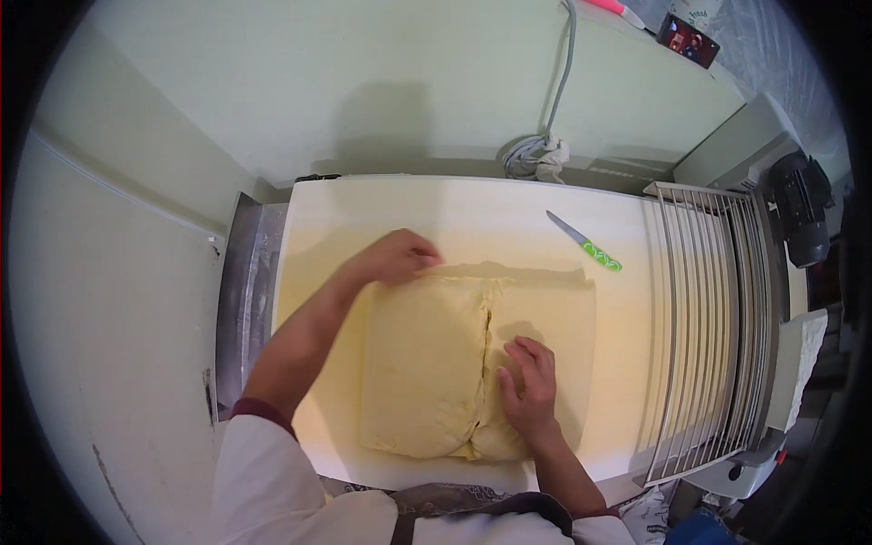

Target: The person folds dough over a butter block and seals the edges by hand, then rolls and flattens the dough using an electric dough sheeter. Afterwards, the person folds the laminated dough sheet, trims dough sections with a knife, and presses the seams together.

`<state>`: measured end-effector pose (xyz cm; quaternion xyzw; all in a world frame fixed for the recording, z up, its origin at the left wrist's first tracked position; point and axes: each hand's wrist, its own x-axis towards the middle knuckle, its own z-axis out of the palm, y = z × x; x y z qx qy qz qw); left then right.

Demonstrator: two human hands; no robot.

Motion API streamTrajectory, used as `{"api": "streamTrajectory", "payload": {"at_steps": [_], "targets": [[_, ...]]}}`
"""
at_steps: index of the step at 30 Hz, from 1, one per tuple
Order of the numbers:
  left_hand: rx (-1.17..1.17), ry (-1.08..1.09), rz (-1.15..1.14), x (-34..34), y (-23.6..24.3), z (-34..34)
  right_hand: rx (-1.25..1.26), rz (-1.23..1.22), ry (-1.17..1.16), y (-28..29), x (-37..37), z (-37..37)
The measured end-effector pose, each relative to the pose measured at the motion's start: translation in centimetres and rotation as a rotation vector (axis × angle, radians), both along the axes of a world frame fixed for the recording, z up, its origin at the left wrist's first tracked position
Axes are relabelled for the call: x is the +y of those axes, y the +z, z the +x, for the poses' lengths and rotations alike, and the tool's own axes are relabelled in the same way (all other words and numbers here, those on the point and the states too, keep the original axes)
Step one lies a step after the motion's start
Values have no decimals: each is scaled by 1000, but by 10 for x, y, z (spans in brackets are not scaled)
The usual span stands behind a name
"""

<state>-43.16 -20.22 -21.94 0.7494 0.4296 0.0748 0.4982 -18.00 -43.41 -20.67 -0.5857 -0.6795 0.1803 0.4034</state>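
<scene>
Your right hand [531, 386] is half-spread over one dough slab [422, 354], your left hand [398, 257] curled at its edge, pinch unclear, one knife [584, 242] beyond.

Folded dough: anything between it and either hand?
Nothing visible. The left hand is at the folded dough's far edge, the right hand over its right part. The green-handled knife lies past the far right corner, out of the way.
</scene>
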Motion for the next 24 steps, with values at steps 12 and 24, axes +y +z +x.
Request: {"api": "streamTrajectory", "payload": {"at_steps": [12,24], "targets": [[53,-151,-33,-6,-21,93,-264,-182,-35,3,6,-27],[285,-85,724,-66,-6,108,-373,-217,-277,4,-14,-81]]}}
